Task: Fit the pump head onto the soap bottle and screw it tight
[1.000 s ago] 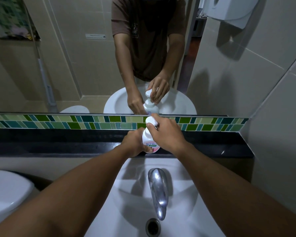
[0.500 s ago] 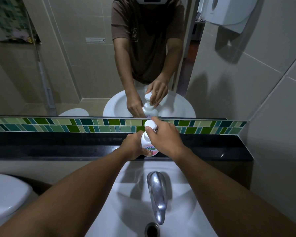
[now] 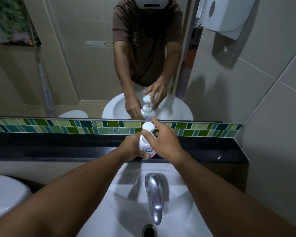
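Observation:
A white soap bottle (image 3: pixel 144 145) with a pink and green label stands upright on the black ledge (image 3: pixel 58 147) behind the sink. Its white pump head (image 3: pixel 148 126) sits on the neck. My left hand (image 3: pixel 131 146) wraps around the bottle's body from the left. My right hand (image 3: pixel 164 142) comes in from the right, thumb against the collar under the pump head and the other fingers behind it, with the index finger stretched up. The mirror (image 3: pixel 84 65) shows those fingers touching the collar.
The white sink (image 3: pixel 123 206) with a chrome faucet (image 3: pixel 155 194) and drain (image 3: pixel 149 230) lies just below the ledge. A second white basin (image 3: pixel 3 194) is at the left. A green tile strip (image 3: pixel 41 126) runs under the mirror. A paper dispenser (image 3: pixel 226 14) hangs on the right wall.
My right hand has turned at the bottle's neck, and its index finger has lifted away from the pump head. My left hand keeps its hold on the bottle, which stays on the ledge.

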A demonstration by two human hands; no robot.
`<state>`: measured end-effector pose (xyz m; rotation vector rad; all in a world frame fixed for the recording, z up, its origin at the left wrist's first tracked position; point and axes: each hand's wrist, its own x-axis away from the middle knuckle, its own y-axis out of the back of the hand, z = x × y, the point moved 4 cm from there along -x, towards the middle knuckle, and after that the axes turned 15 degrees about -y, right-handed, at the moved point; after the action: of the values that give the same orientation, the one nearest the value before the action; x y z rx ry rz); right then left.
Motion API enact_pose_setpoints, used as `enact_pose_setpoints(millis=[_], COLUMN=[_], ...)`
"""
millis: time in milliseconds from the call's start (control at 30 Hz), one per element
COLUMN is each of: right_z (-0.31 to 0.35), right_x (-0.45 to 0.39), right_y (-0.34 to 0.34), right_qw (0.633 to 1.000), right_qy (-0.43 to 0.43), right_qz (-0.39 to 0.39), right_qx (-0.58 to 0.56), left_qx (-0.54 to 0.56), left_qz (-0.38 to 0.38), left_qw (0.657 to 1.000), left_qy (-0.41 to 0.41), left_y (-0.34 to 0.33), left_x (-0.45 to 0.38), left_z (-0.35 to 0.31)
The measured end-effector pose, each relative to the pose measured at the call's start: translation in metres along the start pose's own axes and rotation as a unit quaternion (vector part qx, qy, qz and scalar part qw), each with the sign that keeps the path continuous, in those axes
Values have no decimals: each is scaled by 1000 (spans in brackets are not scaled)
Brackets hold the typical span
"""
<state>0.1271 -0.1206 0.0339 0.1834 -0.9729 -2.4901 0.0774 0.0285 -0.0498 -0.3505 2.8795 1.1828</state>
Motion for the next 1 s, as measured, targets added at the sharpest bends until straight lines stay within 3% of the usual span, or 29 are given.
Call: enact_pose_setpoints(millis=[600,1000], right_z=[-33,-44], right_x=[9,22], right_y=[18,15], right_qw=[994,986], right_qy=[-57,-69], right_qz=[25,31], right_qx=[86,151], left_qx=[-36,-77], left_qz=[-26,4], left_qw=[999,997], left_qy=[14,-4], left_y=[1,19], left_x=[5,18], left_z=[-8,-14])
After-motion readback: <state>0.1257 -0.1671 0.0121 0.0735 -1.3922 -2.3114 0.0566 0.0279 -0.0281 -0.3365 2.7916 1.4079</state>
